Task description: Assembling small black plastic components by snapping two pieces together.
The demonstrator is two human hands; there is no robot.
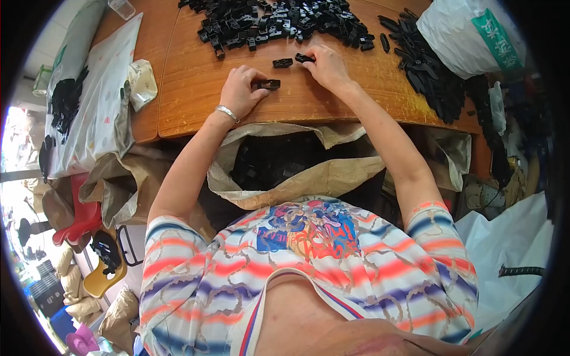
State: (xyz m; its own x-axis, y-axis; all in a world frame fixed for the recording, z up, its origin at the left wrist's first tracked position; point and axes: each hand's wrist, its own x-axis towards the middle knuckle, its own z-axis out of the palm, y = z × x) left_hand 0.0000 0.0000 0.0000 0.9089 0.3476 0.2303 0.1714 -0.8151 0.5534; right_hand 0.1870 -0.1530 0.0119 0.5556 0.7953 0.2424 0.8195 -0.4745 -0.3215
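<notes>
Three black pieces (pixel 272 84), long axes roughly left-right.

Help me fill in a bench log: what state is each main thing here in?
Left hand: gripping a small black part
Right hand: gripping another black part
Middle black part: loose on the table
Small-part pile: heaped, loose
Long black pieces: heaped, loose
Beige sack: open, dark contents showing
White plastic bag: bulging; closure unclear
</notes>
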